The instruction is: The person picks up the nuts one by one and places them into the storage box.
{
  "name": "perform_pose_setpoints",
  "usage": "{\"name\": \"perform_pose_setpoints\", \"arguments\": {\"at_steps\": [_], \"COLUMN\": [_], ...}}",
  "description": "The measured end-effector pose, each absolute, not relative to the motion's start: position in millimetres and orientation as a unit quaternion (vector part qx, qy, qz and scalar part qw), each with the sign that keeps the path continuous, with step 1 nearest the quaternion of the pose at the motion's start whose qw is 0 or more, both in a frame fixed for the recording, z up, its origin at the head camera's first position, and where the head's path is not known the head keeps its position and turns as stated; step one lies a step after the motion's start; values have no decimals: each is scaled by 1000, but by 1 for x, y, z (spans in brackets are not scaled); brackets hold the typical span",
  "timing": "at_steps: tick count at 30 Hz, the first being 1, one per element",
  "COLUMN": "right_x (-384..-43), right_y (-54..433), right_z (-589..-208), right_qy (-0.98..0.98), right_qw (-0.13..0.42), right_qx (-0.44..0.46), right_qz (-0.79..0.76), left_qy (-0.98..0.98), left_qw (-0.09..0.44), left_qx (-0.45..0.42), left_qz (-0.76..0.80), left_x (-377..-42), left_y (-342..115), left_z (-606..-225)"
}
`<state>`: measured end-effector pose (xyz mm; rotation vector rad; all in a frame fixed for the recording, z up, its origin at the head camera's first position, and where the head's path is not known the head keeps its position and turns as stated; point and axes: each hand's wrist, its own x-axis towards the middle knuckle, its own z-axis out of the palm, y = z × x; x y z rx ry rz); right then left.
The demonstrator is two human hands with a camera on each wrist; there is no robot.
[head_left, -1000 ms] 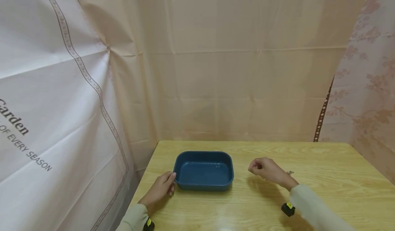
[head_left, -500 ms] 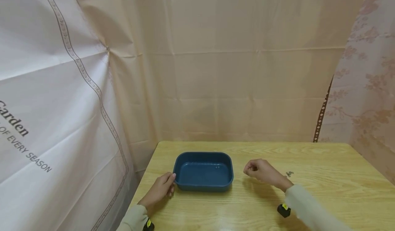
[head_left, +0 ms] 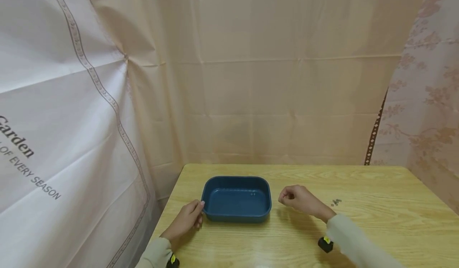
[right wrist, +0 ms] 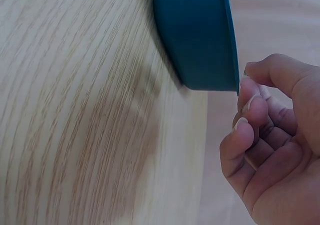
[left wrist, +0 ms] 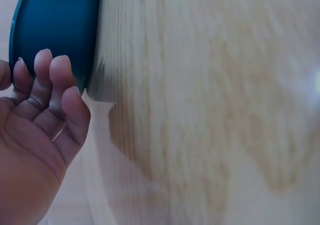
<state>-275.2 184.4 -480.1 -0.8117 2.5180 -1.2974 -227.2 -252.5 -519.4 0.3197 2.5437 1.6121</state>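
A dark blue rectangular tray with rounded corners stands on the table. My left hand holds it at its left end, thumb at the rim and fingers against the outer wall. Two tiny ring-like pieces lie inside, toward the back right. To the right of the tray, my right hand is raised over the table, thumb and index fingertip pinched together. A tiny sliver of something shows between those tips; its kind is too small to tell. Behind this hand lies a small cluster of grey metal pieces.
The wooden table has a light grain. Beige cloth hangs behind it, with a white printed cloth at left and a floral one at right. Black wrist cameras hang under both sleeves.
My right hand has moved left toward the tray, still pinching, and more of the metal cluster has come into view behind its wrist. The left hand and tray have stayed put.
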Motion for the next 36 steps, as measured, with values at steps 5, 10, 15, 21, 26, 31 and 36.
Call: {"name": "perform_pose_setpoints", "arguments": {"at_steps": [5, 10, 15, 21, 26, 31, 36], "right_x": [-274, -274, -274, -273, -272, -273, -273], "right_y": [179, 172, 165, 157, 152, 148, 145], "right_z": [-478, -478, -479, -480, -481, -482, -483], "right_qy": [850, 848, 843, 841, 844, 836, 834], "right_qw": [101, 97, 99, 105, 101, 108, 118], "right_qx": [-273, -281, -286, -286, -294, -303, -302], "right_qz": [-439, -440, -444, -447, -438, -444, -448], "left_qy": [841, 838, 833, 833, 836, 837, 837], "left_qw": [58, 60, 57, 54, 56, 59, 58], "left_qx": [102, 97, 99, 105, 102, 96, 100], "left_qz": [528, 534, 541, 540, 536, 536, 535], "left_x": [-228, -228, -228, -229, -229, -231, -230], "left_y": [-253, -253, -253, -254, -254, -253, -253], "left_z": [-519, -520, -520, -523, -523, -523, -524]}}
